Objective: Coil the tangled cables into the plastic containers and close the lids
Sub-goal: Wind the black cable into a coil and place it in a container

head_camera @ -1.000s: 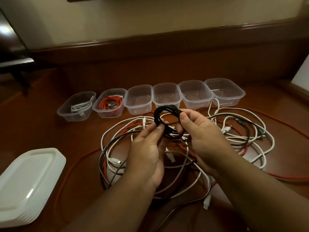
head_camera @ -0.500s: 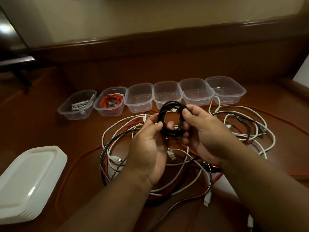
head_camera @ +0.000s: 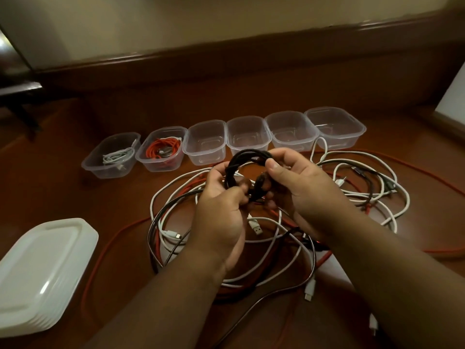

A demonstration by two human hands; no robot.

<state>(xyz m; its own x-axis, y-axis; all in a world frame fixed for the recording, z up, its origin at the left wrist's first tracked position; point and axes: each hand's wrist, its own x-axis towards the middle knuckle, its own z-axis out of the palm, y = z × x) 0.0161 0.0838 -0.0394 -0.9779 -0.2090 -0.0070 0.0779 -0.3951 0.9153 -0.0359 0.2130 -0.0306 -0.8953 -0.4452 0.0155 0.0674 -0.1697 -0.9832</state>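
Both hands hold a small black cable coil (head_camera: 247, 157) above the tangle. My left hand (head_camera: 221, 210) pinches its lower left side, and my right hand (head_camera: 299, 187) grips its right side with the thumb on top. Beneath them lies a tangle of white, black and orange cables (head_camera: 276, 238) on the brown surface. Several clear plastic containers stand in a row behind: the leftmost (head_camera: 93, 165) holds a white cable (head_camera: 118, 156), the second (head_camera: 151, 165) an orange cable (head_camera: 162, 149), and the third (head_camera: 205, 152) and the others to its right hold nothing.
A stack of white lids (head_camera: 37, 273) lies at the lower left. A long orange cable (head_camera: 402, 167) loops out to the right and front. A dark wooden ledge (head_camera: 226, 61) runs behind the containers, and dark furniture (head_camera: 15, 96) stands at far left.
The hands have lifted the black coil slightly and turned it. My left fingers have closed in on its lower part and my right thumb now sits on top.
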